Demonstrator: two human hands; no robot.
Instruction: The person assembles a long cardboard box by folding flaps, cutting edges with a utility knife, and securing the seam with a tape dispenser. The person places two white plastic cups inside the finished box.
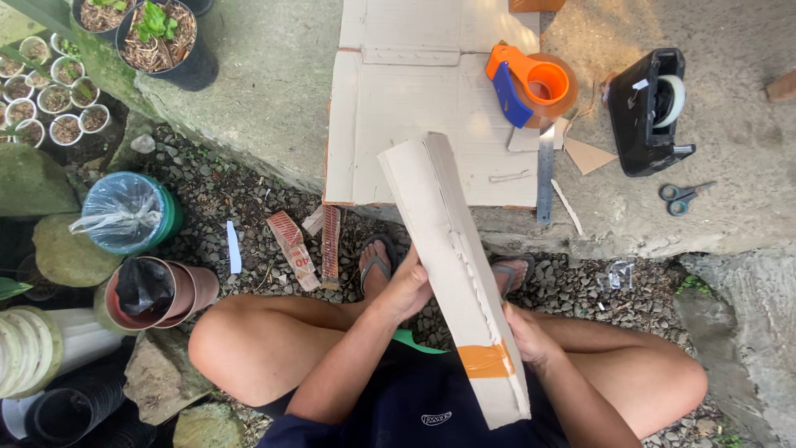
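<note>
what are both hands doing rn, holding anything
Left hand: closed on the left edge of the folded cardboard piece.
Right hand: gripping the same cardboard piece from the right, near its orange tape band.

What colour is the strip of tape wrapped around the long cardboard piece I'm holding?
Orange. The tape strip crosses the cardboard piece near its lower end, clearest in the head view.

Flattened cardboard sheet (414, 99) on a concrete ledge (730, 166), beside an orange tape gun (531, 83), black desktop tape dispenser (651, 112), metal ruler (545, 174) and small scissors (680, 197). Potted plants (157, 33), seedling cups (50, 91) and stacked pots (157, 290) on gravel (215, 199) at left.
</note>
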